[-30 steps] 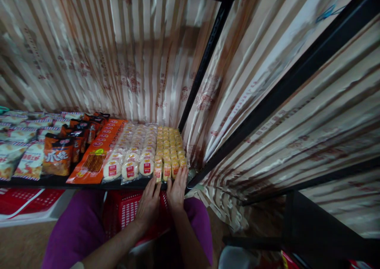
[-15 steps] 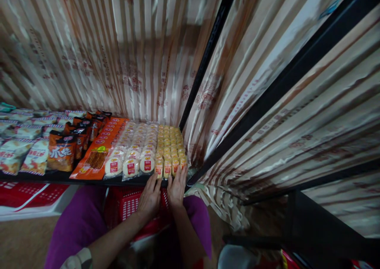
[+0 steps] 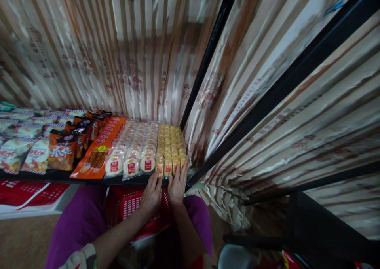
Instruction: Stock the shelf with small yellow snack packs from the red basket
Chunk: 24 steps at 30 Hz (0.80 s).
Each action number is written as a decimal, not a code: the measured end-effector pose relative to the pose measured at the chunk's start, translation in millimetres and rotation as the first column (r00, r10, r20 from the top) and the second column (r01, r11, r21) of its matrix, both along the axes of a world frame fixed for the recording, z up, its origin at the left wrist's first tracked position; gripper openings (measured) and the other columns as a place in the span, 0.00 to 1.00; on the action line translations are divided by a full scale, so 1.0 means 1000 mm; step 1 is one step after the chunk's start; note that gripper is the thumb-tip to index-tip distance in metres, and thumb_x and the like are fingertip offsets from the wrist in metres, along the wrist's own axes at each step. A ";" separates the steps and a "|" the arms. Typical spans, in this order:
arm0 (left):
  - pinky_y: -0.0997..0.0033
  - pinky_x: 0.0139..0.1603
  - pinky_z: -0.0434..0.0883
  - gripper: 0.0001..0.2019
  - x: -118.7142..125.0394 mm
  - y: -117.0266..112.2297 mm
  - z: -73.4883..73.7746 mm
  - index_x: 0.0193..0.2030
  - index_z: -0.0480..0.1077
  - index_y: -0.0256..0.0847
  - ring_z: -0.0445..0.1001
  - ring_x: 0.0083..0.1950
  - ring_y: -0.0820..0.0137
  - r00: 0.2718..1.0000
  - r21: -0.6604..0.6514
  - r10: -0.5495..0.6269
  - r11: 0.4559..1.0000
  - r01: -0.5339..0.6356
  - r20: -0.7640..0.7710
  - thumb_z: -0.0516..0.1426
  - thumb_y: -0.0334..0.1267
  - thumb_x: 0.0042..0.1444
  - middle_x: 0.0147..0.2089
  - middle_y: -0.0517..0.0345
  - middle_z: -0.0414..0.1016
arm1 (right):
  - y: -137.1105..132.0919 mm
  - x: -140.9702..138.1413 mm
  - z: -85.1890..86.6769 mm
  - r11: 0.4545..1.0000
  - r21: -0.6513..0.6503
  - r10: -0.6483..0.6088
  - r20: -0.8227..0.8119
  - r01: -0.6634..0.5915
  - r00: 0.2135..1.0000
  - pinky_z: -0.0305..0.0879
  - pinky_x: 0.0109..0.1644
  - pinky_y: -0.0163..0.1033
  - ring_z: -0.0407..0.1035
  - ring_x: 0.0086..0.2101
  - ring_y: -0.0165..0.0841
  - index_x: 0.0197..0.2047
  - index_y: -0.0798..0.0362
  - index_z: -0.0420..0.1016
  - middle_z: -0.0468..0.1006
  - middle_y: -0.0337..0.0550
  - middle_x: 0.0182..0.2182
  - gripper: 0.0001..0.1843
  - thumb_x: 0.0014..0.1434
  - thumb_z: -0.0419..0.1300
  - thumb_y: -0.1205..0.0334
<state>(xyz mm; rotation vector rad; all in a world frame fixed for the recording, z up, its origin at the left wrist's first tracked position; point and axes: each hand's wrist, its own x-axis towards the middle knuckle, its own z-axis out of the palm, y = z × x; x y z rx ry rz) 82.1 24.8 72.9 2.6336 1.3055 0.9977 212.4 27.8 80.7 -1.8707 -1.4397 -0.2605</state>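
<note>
My left hand (image 3: 151, 196) rests at the shelf's front edge, its fingers stretched out against the lower end of the small yellow wrapped snacks (image 3: 170, 144). Beside it, my right hand (image 3: 177, 186) lies flat with extended fingertips touching the front right snacks of the same yellow block. These small packs stand in tight rows at the right end of the black shelf (image 3: 59, 177). Directly left of them are rows of round white cakes in clear wrappers (image 3: 132, 164). An orange flat snack packet (image 3: 96, 154) lies further left. Neither hand grips anything.
Orange-and-black snack bags (image 3: 61, 152) and white snack bags (image 3: 35, 156) fill the shelf's left part. Below is a red plastic basket (image 3: 130, 205) between my knees. A black metal post (image 3: 204, 63) and striped curtains (image 3: 142, 55) bound the shelf at back and right.
Both hands stay almost in the same place at the front of the yellow snacks. The view has shifted very slightly; the goods on the shelf look unchanged.
</note>
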 end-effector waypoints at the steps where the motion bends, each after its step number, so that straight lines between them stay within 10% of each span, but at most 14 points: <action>1: 0.50 0.58 0.65 0.21 0.000 0.000 0.000 0.57 0.60 0.29 0.53 0.65 0.54 1.000 -0.006 0.001 1.000 -0.001 -0.001 0.45 0.26 0.55 0.62 0.36 0.56 | -0.001 0.000 0.001 1.000 0.006 0.005 0.005 -0.005 1.000 0.50 0.59 0.59 0.32 0.64 0.47 0.67 0.54 0.42 0.34 0.53 0.67 0.31 0.63 0.44 0.57; 12: 0.51 0.59 0.64 0.21 -0.003 -0.004 0.004 0.57 0.60 0.29 0.52 0.65 0.55 1.000 -0.050 -0.021 0.998 0.022 0.019 0.45 0.26 0.55 0.63 0.37 0.55 | -0.024 -0.007 0.006 0.996 0.006 0.087 -0.017 -0.087 0.996 0.64 0.48 0.45 0.60 0.47 0.38 0.54 0.49 0.68 0.67 0.51 0.48 0.18 0.62 0.49 0.60; 24: 0.50 0.59 0.64 0.22 0.002 0.001 0.000 0.56 0.60 0.28 0.51 0.65 0.54 1.000 -0.029 -0.008 1.000 0.008 0.020 0.46 0.27 0.54 0.61 0.35 0.56 | -0.017 -0.011 0.012 0.981 0.003 0.194 -0.042 -0.194 0.980 0.65 0.47 0.41 0.63 0.43 0.35 0.53 0.51 0.70 0.70 0.48 0.43 0.19 0.62 0.46 0.65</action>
